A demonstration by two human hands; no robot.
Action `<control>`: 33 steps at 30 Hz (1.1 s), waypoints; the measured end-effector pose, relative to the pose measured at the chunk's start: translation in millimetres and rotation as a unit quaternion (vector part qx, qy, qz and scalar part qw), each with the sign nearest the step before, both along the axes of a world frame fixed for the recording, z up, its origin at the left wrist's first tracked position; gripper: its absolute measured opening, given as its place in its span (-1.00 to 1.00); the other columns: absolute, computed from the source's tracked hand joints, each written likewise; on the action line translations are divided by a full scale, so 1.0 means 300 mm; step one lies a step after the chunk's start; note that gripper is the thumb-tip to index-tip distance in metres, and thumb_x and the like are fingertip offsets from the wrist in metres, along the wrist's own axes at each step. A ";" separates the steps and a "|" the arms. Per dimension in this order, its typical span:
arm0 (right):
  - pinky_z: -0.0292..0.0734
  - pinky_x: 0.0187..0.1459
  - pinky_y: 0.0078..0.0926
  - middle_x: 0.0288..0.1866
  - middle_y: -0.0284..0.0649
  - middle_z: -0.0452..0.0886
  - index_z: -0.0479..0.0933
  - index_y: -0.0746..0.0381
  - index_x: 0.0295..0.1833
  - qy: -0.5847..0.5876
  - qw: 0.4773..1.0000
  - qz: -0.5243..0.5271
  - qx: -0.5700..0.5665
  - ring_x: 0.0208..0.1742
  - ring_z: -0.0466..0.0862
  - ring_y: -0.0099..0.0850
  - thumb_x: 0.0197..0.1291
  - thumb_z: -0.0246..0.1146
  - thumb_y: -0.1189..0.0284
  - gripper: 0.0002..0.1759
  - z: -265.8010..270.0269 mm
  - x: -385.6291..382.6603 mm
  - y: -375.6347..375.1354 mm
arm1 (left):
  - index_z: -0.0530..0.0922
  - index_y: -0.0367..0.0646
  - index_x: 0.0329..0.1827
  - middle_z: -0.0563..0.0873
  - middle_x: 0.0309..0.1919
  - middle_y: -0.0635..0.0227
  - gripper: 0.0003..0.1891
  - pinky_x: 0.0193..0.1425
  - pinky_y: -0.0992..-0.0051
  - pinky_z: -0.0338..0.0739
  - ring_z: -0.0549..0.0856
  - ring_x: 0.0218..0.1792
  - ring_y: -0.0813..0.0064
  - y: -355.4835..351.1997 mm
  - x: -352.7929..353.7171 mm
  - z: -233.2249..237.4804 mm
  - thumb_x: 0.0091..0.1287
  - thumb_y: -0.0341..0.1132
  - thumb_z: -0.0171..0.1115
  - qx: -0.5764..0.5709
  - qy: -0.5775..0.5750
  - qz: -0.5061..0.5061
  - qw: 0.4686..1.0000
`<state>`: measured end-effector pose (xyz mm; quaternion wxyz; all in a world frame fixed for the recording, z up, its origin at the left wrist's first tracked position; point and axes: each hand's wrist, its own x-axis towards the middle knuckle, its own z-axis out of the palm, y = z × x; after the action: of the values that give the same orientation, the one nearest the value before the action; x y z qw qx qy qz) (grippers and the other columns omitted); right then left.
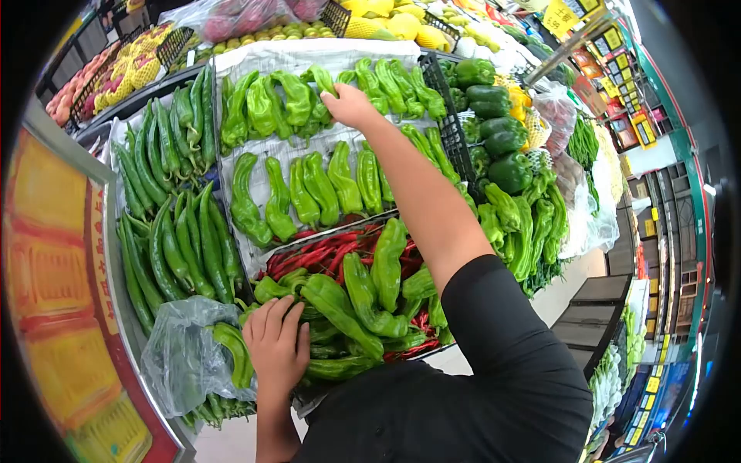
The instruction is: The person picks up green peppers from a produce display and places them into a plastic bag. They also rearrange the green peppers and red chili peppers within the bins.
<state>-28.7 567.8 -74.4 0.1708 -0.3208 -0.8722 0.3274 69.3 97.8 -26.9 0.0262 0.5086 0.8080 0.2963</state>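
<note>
My right hand reaches to the back row of the white-lined tray. Its fingers are closed on the end of a light green pepper, among similar wrinkled peppers lying side by side. My left hand rests palm down at the left edge of a heap of green peppers. Its fingers are stretched out and slightly apart, touching the peppers at their tips; what lies under the palm is hidden. A middle row of green peppers lies on the white lining between my hands.
Long dark green chillies fill the left side. A clear plastic bag lies beside my left hand. Red chillies show under the front heap. A black crate wall divides off bell peppers on the right.
</note>
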 end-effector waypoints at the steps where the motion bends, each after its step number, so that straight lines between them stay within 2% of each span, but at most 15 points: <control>1: 0.55 0.16 0.01 -0.05 0.23 0.70 0.62 0.34 0.05 -0.038 0.999 -0.008 0.010 0.07 0.68 0.15 0.34 0.22 0.11 -0.52 0.027 -0.010 -0.011 | 0.66 -0.10 0.10 0.66 0.19 0.32 -0.61 0.39 0.11 0.30 0.55 0.28 0.15 0.002 0.001 -0.001 0.16 -0.40 0.39 0.000 0.002 0.003 1.000; 2: 0.55 0.16 0.01 -0.05 0.23 0.70 0.62 0.33 0.08 -0.056 0.997 0.007 0.045 0.08 0.67 0.15 0.34 0.23 0.13 -0.53 0.058 -0.012 -0.022 | 0.67 -0.10 0.09 0.66 0.18 0.33 -0.62 0.38 0.12 0.30 0.55 0.27 0.16 0.005 0.002 -0.001 0.16 -0.40 0.39 0.002 0.005 0.005 1.000; 5: 0.55 0.16 0.03 -0.07 0.24 0.70 0.63 0.36 0.04 0.081 0.989 0.020 0.120 0.06 0.68 0.15 0.37 0.22 0.15 -0.55 0.009 -0.009 -0.020 | 0.67 -0.09 0.08 0.67 0.17 0.35 -0.63 0.38 0.12 0.31 0.56 0.26 0.18 0.007 0.002 -0.005 0.16 -0.39 0.38 0.001 0.007 0.008 1.000; 8: 0.57 0.13 0.05 -0.10 0.21 0.71 0.65 0.35 0.00 0.070 0.979 -0.016 0.193 0.03 0.69 0.13 0.39 0.20 0.19 -0.60 0.005 0.001 -0.047 | 0.68 -0.08 0.07 0.68 0.16 0.36 -0.64 0.37 0.13 0.31 0.57 0.25 0.18 0.010 0.005 -0.001 0.16 -0.40 0.38 0.001 0.010 0.010 1.000; 14: 0.61 0.13 0.01 -0.07 0.10 0.75 0.73 0.27 -0.08 -0.141 0.979 0.021 0.149 0.03 0.73 0.09 0.44 0.13 0.10 -0.54 0.061 -0.017 0.002 | 0.67 -0.10 0.04 0.68 0.16 0.33 -0.66 0.39 0.12 0.30 0.57 0.25 0.15 0.012 0.013 0.014 0.17 -0.42 0.37 -0.001 0.001 0.008 1.000; 15: 0.62 0.15 -0.01 -0.05 0.09 0.75 0.75 0.25 -0.12 -0.174 0.975 0.035 0.135 0.04 0.73 0.08 0.48 0.05 0.03 -0.46 0.057 -0.027 0.017 | 0.67 -0.11 0.04 0.68 0.15 0.31 -0.67 0.39 0.11 0.30 0.57 0.25 0.14 0.019 0.017 0.014 0.18 -0.42 0.37 0.000 0.008 0.009 1.000; 16: 0.62 0.03 0.07 -0.14 0.21 0.71 0.70 0.31 -0.17 -0.137 0.977 0.059 0.152 -0.06 0.72 0.16 0.43 0.09 -0.02 -0.42 0.016 -0.027 0.044 | 0.67 -0.11 0.04 0.68 0.15 0.30 -0.67 0.40 0.10 0.29 0.57 0.25 0.12 0.016 0.021 0.014 0.18 -0.42 0.37 0.002 0.013 0.007 1.000; 17: 0.61 0.10 0.06 -0.08 0.25 0.71 0.68 0.36 -0.15 -0.134 0.983 0.045 0.118 -0.01 0.70 0.19 0.43 0.08 -0.03 -0.39 0.034 -0.014 0.020 | 0.66 -0.12 0.04 0.68 0.14 0.29 -0.67 0.40 0.09 0.29 0.56 0.25 0.10 0.011 0.025 0.012 0.19 -0.43 0.36 0.003 0.020 0.003 1.000; 19: 0.55 0.24 0.03 0.10 0.30 0.66 0.57 0.44 0.12 -0.110 0.991 0.010 0.082 0.17 0.64 0.21 0.43 0.09 -0.03 -0.34 0.029 0.020 -0.013 | 0.66 -0.13 0.06 0.66 0.15 0.28 -0.69 0.42 0.08 0.26 0.56 0.25 0.11 0.010 0.031 0.002 0.23 -0.38 0.34 0.001 0.046 -0.009 0.999; 21: 0.52 0.29 -0.02 0.15 0.32 0.63 0.50 0.45 0.27 -0.100 0.991 0.032 0.083 0.23 0.62 0.20 0.42 0.12 -0.04 -0.29 0.046 0.068 -0.043 | 0.65 -0.14 0.06 0.65 0.16 0.26 -0.69 0.43 0.07 0.25 0.55 0.26 0.10 0.003 0.040 0.002 0.24 -0.38 0.34 -0.008 0.066 -0.012 0.998; 24: 0.47 0.36 -0.05 0.29 0.22 0.60 0.50 0.44 0.32 -0.105 0.989 0.084 0.063 0.33 0.58 0.10 0.41 0.12 -0.08 -0.23 0.145 0.175 -0.095 | 0.63 -0.17 0.11 0.64 0.16 0.21 -0.67 0.52 0.02 0.19 0.54 0.27 0.09 -0.005 0.043 0.014 0.27 -0.40 0.31 -0.005 0.056 -0.044 0.997; 27: 0.46 0.38 -0.10 0.35 0.21 0.56 0.42 0.44 0.41 -0.047 0.985 0.162 0.017 0.37 0.57 0.08 0.44 0.10 -0.08 -0.20 0.320 0.353 -0.214 | 0.61 -0.20 0.14 0.63 0.17 0.17 -0.66 0.56 -0.02 0.16 0.54 0.27 0.07 -0.034 0.049 0.020 0.29 -0.42 0.28 0.013 0.022 -0.067 0.997; 29: 0.43 0.41 -0.21 0.40 0.14 0.53 0.29 0.38 0.55 0.015 0.981 0.191 0.020 0.42 0.54 -0.04 0.53 0.03 -0.07 -0.21 0.438 0.532 -0.345 | 0.60 -0.21 0.15 0.63 0.17 0.14 -0.66 0.58 -0.05 0.15 0.54 0.27 0.06 -0.059 0.058 0.041 0.30 -0.44 0.26 0.023 0.009 -0.073 0.997; 31: 0.40 0.44 -0.19 0.44 0.10 0.51 0.30 0.34 0.55 0.052 0.972 0.229 -0.003 0.45 0.52 -0.09 0.58 0.01 -0.01 -0.28 0.529 0.714 -0.483 | 0.60 -0.22 0.16 0.63 0.17 0.11 -0.66 0.58 -0.06 0.16 0.53 0.28 0.04 -0.080 0.082 0.064 0.31 -0.45 0.25 0.033 0.008 -0.065 0.997; 33: 0.42 0.42 -0.19 0.40 0.05 0.55 0.31 0.34 0.54 0.059 0.964 0.258 -0.015 0.40 0.56 -0.16 0.60 0.03 0.06 -0.33 0.568 0.892 -0.617 | 0.60 -0.22 0.20 0.62 0.20 0.10 -0.64 0.52 0.04 0.25 0.53 0.29 0.01 -0.107 0.109 0.080 0.33 -0.45 0.25 0.026 -0.015 -0.065 0.997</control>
<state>238.9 382.7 96.1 0.1268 -0.0677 -0.9089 0.3914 101.9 65.6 -2.8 0.0439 0.5562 0.7646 0.3227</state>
